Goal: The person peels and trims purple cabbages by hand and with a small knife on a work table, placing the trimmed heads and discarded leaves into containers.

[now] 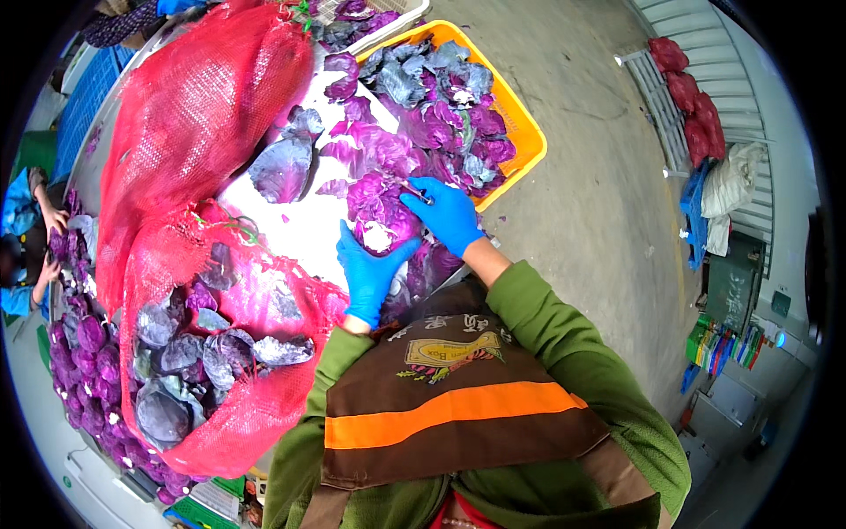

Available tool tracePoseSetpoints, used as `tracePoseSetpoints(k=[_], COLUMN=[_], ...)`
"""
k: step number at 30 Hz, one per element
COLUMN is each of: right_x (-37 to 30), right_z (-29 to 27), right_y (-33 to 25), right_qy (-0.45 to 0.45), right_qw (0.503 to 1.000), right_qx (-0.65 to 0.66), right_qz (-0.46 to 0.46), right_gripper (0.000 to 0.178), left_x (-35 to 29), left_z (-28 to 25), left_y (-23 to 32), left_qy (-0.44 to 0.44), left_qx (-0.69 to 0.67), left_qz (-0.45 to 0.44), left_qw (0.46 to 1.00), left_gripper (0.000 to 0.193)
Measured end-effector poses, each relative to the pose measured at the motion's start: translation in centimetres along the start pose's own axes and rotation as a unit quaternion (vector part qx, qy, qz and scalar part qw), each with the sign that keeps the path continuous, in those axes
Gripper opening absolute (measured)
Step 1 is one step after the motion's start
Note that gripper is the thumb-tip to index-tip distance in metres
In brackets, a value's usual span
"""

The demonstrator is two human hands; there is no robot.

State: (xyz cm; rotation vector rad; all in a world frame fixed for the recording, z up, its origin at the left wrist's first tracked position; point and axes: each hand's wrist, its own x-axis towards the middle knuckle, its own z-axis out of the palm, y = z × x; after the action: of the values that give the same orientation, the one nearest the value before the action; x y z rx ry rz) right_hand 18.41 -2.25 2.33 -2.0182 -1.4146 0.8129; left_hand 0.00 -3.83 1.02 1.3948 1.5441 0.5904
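A red cabbage head (381,201), its pale cut stem end facing up, rests on the white table in front of me. My left hand (368,271), in a blue glove, grips its near side with thumb and fingers curved round it. On the other side my right hand (448,214), gloved too, is closed on a slim tool that looks like a small knife (416,191), its tip against the cabbage. Most of the tool is hidden by the fingers. Loose purple cabbage leaves (370,145) lie just beyond the head.
An orange crate (526,157) of trimmed leaves stands at the far right of the table. A full red mesh sack (198,106) and an opened one (220,445) with several cabbages lie left. Beyond are piled purple cabbages (92,379) and another person's hands (53,220).
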Motion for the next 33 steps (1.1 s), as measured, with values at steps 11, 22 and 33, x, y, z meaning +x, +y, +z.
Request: tracePoseSetpoints(k=[11, 22, 33], right_x=[7.0, -2.6, -4.1], right_z=[-3.6, -0.5, 0.2], right_y=[6.2, 2.6, 0.7], right_qy=[0.091, -0.148, 0.005], right_qw=[0.979, 0.974, 0.972], right_qx=[0.086, 0.162, 0.232], right_qz=[0.161, 0.062, 0.025], right_gripper=[0.085, 0.068, 0.026], left_x=[1.1, -0.8, -3.2], left_z=[-1.9, 0.5, 1.2], left_y=[-1.7, -1.6, -0.9], left_qy=[-0.100, -0.038, 0.041], left_qx=[0.019, 0.002, 0.082], left_qz=[0.195, 0.147, 0.106], left_qw=[0.975, 0.988, 0.990], left_gripper=[0.119, 0.131, 0.120])
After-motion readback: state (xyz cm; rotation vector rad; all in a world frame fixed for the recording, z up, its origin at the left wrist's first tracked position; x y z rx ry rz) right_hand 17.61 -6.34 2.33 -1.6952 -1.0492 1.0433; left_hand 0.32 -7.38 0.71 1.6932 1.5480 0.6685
